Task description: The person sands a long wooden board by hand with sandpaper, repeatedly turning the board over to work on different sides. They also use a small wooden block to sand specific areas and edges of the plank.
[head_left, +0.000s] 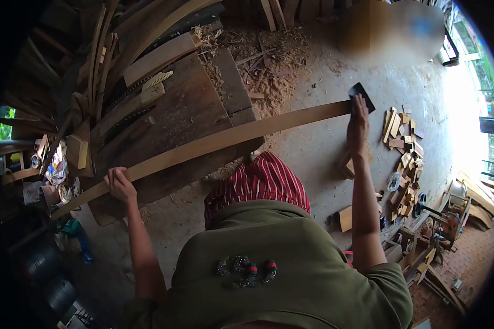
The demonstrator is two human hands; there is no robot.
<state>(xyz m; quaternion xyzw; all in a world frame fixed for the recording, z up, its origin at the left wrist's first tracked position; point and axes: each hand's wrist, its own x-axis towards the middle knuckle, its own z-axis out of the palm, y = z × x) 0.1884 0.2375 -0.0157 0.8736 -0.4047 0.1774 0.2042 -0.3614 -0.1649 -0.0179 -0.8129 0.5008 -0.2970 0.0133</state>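
A long, slightly curved wooden board (219, 141) lies across the view, rising from lower left to upper right. Near its left part, my left hand (120, 185) has its fingers wrapped round the board. At the board's right end, my right hand (358, 125) is pressed over a dark flat square piece (369, 98), its fingers together. The palm side is hidden. Behind the board's middle is a worn wooden workbench (184, 101).
Curved wood strips and a saw-like toothed piece (158, 80) rest on the bench. Wood shavings (277, 82) cover the floor beyond. Wood offcuts (406, 159) are heaped at the right, with more timber lower right. Black containers (44, 263) stand lower left.
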